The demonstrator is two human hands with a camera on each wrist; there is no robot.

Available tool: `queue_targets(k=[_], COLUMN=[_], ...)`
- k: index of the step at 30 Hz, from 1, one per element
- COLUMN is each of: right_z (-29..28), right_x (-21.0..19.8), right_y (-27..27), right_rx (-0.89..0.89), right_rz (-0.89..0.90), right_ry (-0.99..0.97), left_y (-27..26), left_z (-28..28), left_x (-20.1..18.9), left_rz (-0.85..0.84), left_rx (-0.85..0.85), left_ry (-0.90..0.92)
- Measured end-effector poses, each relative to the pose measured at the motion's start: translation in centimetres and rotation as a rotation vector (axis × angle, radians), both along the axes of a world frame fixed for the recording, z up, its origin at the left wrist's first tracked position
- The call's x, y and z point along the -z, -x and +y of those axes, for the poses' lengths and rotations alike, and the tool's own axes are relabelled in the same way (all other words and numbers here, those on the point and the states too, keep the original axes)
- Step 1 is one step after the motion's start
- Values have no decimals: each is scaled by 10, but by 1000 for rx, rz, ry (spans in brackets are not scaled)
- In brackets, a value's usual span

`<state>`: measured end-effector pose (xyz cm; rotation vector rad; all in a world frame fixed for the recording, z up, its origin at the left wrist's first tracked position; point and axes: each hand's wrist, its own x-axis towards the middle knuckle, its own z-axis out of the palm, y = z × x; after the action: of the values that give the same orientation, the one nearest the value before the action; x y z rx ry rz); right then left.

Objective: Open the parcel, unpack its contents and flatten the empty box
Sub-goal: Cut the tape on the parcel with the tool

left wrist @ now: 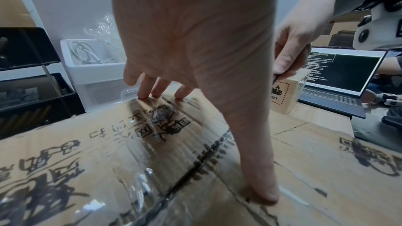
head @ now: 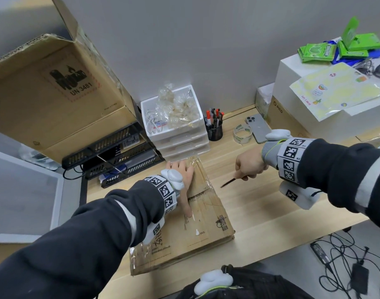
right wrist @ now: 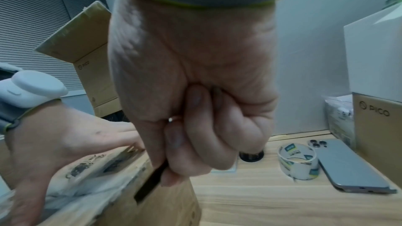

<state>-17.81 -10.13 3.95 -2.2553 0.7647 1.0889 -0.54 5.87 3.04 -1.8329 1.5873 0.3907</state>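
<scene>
The parcel [head: 208,225], a brown cardboard box sealed with clear tape, lies on the wooden desk [head: 271,212]. My left hand [head: 183,180] rests flat on its top with straight, spread fingers, the fingertips [left wrist: 144,94] at the far edge and the thumb [left wrist: 261,186] near the centre seam. To the right of the box, my right hand [head: 249,167] grips a thin dark blade [head: 228,182] in a fist. The blade [right wrist: 150,183] points down and left, close to the parcel's right side [right wrist: 169,204]. I cannot tell whether it touches the box.
A white drawer unit [head: 176,137] stands just behind the parcel, with a pen cup [head: 215,131], a tape roll [head: 242,133] and a phone [head: 258,128] to its right. A large open carton [head: 55,93] sits on black trays [head: 115,160] at the left. White boxes [head: 314,87] are stacked at the right.
</scene>
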Motion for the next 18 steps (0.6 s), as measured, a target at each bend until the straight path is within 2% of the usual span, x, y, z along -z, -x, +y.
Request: queue_targets(k=[6,9,12,18], right_z=[-16,-17,-18,-19], right_x=[14,23,30,36], right_y=[29,35,36,33], right_rx=[121,167,206,305], right_rz=[-16,-39,-60,-89], right_ry=[50,90,111,123], left_y=[-11,-16,-17,-9], left_z=[-6,0,2,-8], left_x=[-10,-6,0,5], left_rz=[70,78,110,51], left_rx=[-57,-93,-99,-92], left_ry=[32,111,108,95])
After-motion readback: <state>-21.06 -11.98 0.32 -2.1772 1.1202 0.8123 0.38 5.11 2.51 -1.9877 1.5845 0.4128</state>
